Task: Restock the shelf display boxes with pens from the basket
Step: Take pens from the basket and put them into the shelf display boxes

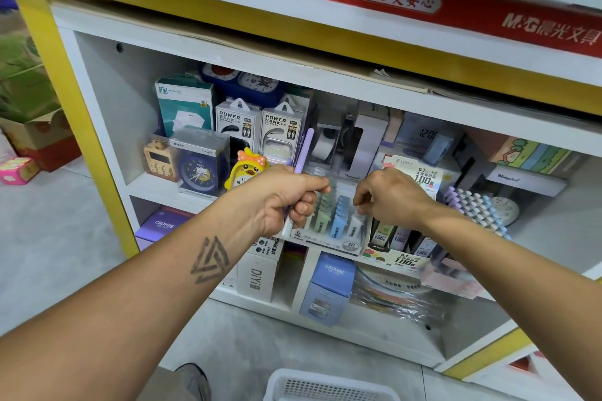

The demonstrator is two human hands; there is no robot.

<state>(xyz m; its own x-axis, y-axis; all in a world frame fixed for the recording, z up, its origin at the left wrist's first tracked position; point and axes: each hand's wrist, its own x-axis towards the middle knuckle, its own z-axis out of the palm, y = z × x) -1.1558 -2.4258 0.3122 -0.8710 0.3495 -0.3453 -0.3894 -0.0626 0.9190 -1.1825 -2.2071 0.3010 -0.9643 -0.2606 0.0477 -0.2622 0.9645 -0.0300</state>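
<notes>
The left hand (286, 197) is wrapped tight around a purple pen (302, 159). The pen is long, thin and smooth, with a rounded top that sticks up above the fist. Its pale lower end pokes out below the fingers. The right hand (392, 197) reaches into a clear plastic display box (332, 221) on the shelf (156, 185). Its fingers are bent down and pinched close, but I cannot tell if they hold something. The box has neat rows of small green, blue and white packs. Beside it stands a bunch of pastel pens (477, 205) with flat round ends. A white plastic basket (325, 386) with little holes sits on the floor below.
</notes>
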